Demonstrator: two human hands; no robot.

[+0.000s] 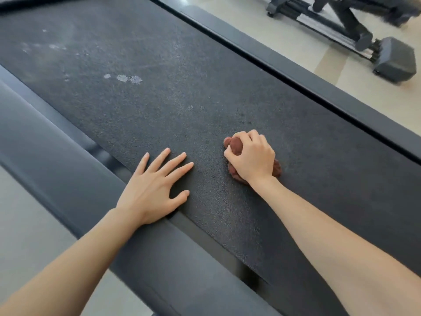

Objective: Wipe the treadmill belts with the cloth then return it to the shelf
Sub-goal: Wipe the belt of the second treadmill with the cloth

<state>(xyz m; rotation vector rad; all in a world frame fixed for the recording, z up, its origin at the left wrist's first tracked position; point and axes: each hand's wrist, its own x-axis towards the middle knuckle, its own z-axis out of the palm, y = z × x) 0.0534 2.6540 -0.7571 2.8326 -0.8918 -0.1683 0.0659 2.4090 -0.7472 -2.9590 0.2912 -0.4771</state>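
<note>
Right hand [250, 156]: grip closed around the bunched red-brown cloth [234, 145], pressed on the treadmill belt [159, 99]. Left hand [157, 188]: grip wide, fingers flat on the belt's near edge, left of the cloth.

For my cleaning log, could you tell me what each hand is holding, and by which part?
The right hand grips the bunched cloth from above, around its middle. The left hand holds nothing; it rests flat on the belt.

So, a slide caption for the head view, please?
Right hand grips a bunched reddish-brown cloth on the treadmill belt; left hand rests flat beside it.
</note>
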